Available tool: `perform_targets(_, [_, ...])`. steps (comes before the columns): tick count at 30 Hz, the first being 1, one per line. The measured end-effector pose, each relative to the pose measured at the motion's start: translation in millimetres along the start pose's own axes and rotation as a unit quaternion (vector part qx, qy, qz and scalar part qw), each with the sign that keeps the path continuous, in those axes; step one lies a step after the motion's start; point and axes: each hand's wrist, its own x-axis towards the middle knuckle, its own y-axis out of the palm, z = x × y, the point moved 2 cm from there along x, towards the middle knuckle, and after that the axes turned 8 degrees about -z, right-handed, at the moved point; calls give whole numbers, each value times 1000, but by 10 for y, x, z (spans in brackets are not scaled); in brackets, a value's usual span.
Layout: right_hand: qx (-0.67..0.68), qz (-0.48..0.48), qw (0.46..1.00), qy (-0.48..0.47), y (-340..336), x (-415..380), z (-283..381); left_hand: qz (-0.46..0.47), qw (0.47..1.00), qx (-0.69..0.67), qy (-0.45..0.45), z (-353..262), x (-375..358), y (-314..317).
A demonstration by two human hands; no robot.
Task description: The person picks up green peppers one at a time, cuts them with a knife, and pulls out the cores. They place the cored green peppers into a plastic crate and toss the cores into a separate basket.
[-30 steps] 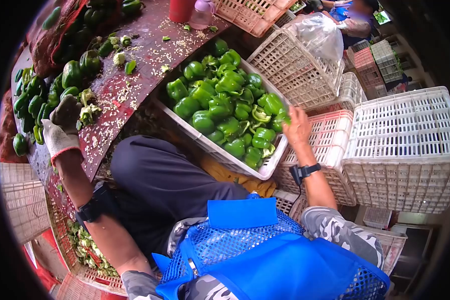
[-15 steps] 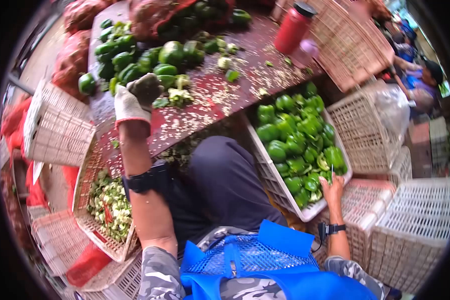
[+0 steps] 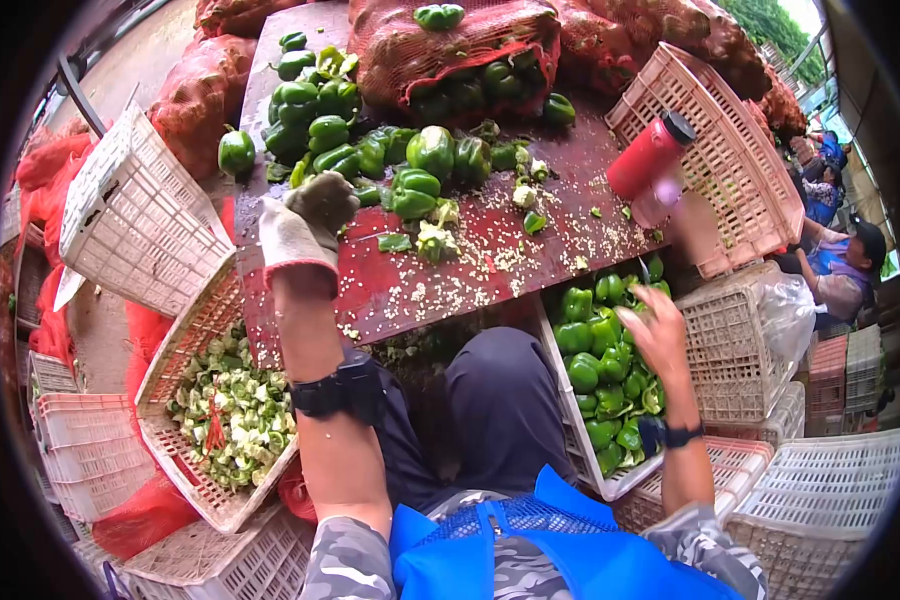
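My left hand [image 3: 305, 222], in a pale glove with dirty grey fingers, is over the left part of the red table [image 3: 390, 310]. Its thumb and bent fingers are apart, and nothing shows between them. Just beyond lie whole green bell peppers [image 3: 431, 152], with another green bell pepper [image 3: 414, 192] to the right. My bare right hand [image 3: 660, 328] is above the right crate [image 3: 560, 400], which holds cored green peppers [image 3: 610, 345]. A small knife [image 3: 654, 268] points up past its fingers; the handle is hidden in the grip.
A crate [image 3: 152, 440] of cut pepper cores [image 3: 235, 410] stands at my left. On the table are scattered seeds, a red mesh sack [image 3: 450, 50] of peppers and a red bottle [image 3: 652, 155]. Stacked crates [image 3: 820, 490] stand at right. Another person [image 3: 850, 265] sits farther off.
My right hand has moved up and away from the near end of the pepper crate to its far end. My left hand stays by the peppers on the table. The camera view has shifted.
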Motion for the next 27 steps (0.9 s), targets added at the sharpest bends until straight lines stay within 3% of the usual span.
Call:
perform_targets(1, [72, 27, 997, 33, 216, 347, 206, -21, 1000, 13, -4, 52, 12, 12])
perform_targets(4, [58, -2, 988, -144, 880, 1283, 656, -31, 999, 11, -29, 150, 72, -36])
perform_targets(6, [34, 7, 980, -197, 1469, 1789, 738, -37, 999, 28, -25, 157, 47, -27])
perform_targets(11, [-5, 106, 988, -116, 2238, 2365, 1046, -46, 997, 56, 41, 270, 173, -117])
perform_targets(15, [32, 166, 985, -43, 2103, 2413, 1113, -34, 993, 101, 54, 232, 57, 6])
perform_targets(20, [211, 47, 956, -198, 1593, 1946, 1279, -35, 975, 213, 48, 275, -195, 354])
perform_targets(22, [235, -5, 933, -273, 1363, 1695, 1517, -35, 922, 370, 112, 373, -305, 514])
perform_targets(24, [246, -24, 922, -297, 1182, 1457, 1758, 28, 897, 415, 146, 584, -311, 628])
perform_targets(25, [227, -33, 920, -317, 1131, 1356, 1833, 15, 806, 546, 227, 655, -376, 665])
perform_targets(27, [184, -42, 926, -328, 1152, 1199, 1932, 4, 843, 473, 255, 1051, -239, 599])
